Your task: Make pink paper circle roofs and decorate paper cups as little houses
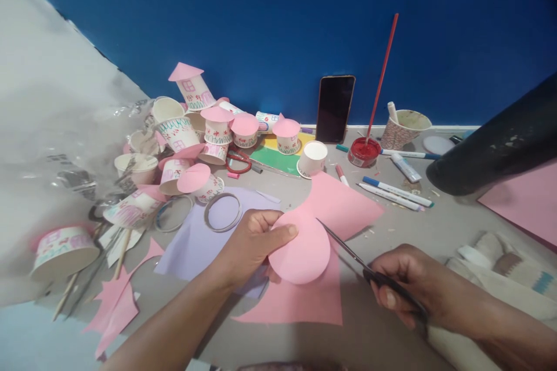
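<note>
Between the hands, pink paper (301,252) is pinched by the left hand (256,237); the right hand (407,281) grips scissors (357,259). Paper seems light, floppy, easily creased: hold near the edge.

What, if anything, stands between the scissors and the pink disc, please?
Nothing visible: the scissors in the right hand reach the pink disc at its upper right; the left hand pinches its left side, out of the way.
</note>
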A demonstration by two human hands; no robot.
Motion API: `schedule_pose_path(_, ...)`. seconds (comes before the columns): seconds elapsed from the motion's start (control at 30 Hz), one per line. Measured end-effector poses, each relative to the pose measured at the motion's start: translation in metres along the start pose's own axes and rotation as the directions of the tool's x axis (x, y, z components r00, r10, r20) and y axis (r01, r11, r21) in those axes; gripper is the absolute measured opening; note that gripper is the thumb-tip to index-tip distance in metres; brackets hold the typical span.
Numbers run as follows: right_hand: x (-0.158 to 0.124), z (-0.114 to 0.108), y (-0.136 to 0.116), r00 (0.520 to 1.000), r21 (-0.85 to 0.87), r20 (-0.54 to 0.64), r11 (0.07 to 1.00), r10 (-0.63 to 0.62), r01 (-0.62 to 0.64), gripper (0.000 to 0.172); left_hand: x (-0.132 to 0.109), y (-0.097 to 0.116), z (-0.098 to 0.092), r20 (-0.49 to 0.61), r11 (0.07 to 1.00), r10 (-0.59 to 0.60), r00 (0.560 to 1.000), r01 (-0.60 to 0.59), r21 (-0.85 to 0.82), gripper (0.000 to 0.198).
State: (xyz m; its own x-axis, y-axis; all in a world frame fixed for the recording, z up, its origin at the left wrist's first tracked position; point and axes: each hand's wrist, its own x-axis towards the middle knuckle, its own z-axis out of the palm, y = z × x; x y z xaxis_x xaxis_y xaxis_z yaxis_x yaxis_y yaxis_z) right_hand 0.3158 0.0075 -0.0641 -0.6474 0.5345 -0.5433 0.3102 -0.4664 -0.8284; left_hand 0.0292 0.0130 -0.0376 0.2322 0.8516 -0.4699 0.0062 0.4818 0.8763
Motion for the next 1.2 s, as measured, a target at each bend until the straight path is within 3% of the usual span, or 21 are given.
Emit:
schedule_pose_path(0.27,-0.002,-0.001,0.001,0.999,-0.047,0.014,0.998,0.033,-0.033,0.045,-0.001,0.002,0.001,0.064,0.999,-0.023,0.998,0.026,-0.041,0.039)
schedule_pose_path(0.77,-0.006,-0.001,-0.005,0.995,-0.076,0.03,0.993,0.09,-0.087,0.044,-0.001,-0.001,-0.002,0.102,0.997,-0.047,0.994,0.052,-0.05,0.039)
schedule_pose_path(1.2,-0.005,-0.002,-0.005,0.996,-0.114,0.019,0.99,0.086,-0.083,0.03,-0.001,0.002,-0.003,0.127,0.997,-0.06,0.99,0.065,-0.036,0.038)
